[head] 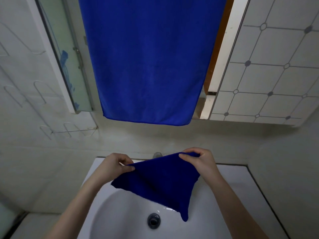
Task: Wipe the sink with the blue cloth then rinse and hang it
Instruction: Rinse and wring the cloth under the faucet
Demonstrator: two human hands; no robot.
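A dark blue cloth (pixel 155 183) is held up over the white sink (pixel 124 219). My left hand (pixel 114 165) pinches its upper left edge. My right hand (pixel 198 158) pinches its upper right corner, slightly higher. The cloth hangs folded between them, and its lowest corner dangles close to the round metal drain (pixel 153 220). Most of the tap (pixel 158 154) at the back of the basin is hidden behind the cloth.
A second, larger blue cloth (pixel 150 57) hangs flat in front of the mirror (pixel 259 57) above the sink. A wire rack (pixel 69 130) is fixed to the tiled wall on the left. A glass cabinet door (pixel 69 66) stands beside the hanging cloth.
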